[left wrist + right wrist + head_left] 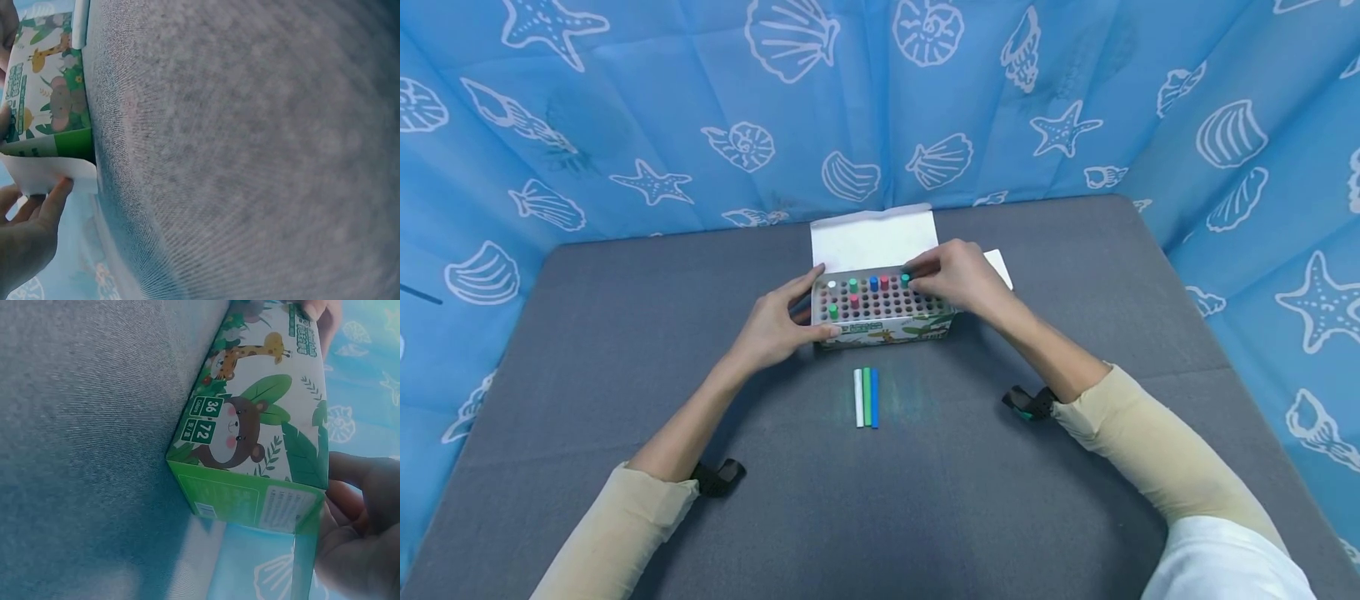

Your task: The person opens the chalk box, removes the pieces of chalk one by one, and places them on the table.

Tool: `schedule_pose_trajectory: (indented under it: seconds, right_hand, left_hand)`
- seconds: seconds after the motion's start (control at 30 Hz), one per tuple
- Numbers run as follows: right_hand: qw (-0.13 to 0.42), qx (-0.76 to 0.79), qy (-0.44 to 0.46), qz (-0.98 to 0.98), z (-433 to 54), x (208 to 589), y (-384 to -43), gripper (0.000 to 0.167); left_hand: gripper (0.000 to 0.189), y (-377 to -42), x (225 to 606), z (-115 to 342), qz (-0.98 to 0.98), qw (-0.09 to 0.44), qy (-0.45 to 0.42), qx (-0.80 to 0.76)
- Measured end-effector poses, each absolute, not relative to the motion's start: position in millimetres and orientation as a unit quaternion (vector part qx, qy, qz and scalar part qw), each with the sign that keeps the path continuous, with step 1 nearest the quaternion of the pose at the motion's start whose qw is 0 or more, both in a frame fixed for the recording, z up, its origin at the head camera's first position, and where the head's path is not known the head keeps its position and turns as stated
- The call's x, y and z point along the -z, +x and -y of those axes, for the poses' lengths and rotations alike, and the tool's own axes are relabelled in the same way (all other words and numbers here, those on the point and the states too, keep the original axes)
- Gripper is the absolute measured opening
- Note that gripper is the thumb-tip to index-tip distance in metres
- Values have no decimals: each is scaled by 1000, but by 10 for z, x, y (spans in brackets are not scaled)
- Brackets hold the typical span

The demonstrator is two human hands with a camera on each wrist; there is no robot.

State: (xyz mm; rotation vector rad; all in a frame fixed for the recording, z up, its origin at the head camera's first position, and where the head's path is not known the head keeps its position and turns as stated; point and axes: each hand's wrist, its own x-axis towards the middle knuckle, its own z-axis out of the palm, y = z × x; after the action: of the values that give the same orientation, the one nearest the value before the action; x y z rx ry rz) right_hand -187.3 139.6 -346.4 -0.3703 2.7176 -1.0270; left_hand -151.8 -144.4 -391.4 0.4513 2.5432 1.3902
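A cardboard chalk box point(891, 332) with animal pictures stands at the table's back, its lid up, showing a holder point(880, 310) with many round holes. My left hand point(772, 327) grips its left end, thumb at the front and index finger at the back corner. In the left wrist view, fingers of the left hand point(31, 231) touch a white end flap point(50, 172). With thumb and fingers, my right hand point(958, 273) pinches a teal-green chalk point(906, 281) at the holder's back row. The right wrist view shows this hand point(362, 512) behind the box's green end.
White, green and blue chalks point(866, 398) lie side by side in front of the box, with coloured dust around them. Several chalks, including a red one point(884, 282), stand in the holder. A white flap point(998, 268) sticks out at the right. A blue curtain point(865, 108) hangs behind.
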Motion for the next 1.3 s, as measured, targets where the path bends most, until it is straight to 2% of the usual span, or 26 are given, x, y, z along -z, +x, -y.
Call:
schedule_pose_trajectory:
  seconds: [0.27, 0.53, 0.87, 1.3]
  right_hand:
    - [133, 303, -139, -933, -1366, 3453, -1920, 32]
    - [134, 297, -118, -938, -1331, 3467, -1909, 26]
    - [81, 304, -132, -940, -1347, 3536, -1897, 21]
    - [4, 360, -152, -921, -1373, 3654, -1836, 21]
  left_hand:
    - [91, -1520, 3918, 1435, -866, 100, 150, -466]
    - [91, -1524, 3929, 1440, -866, 100, 150, -466]
    - [92, -1528, 3933, 1430, -866, 96, 149, -468]
    - [92, -1512, 3902, 1424, -870, 106, 139, -462]
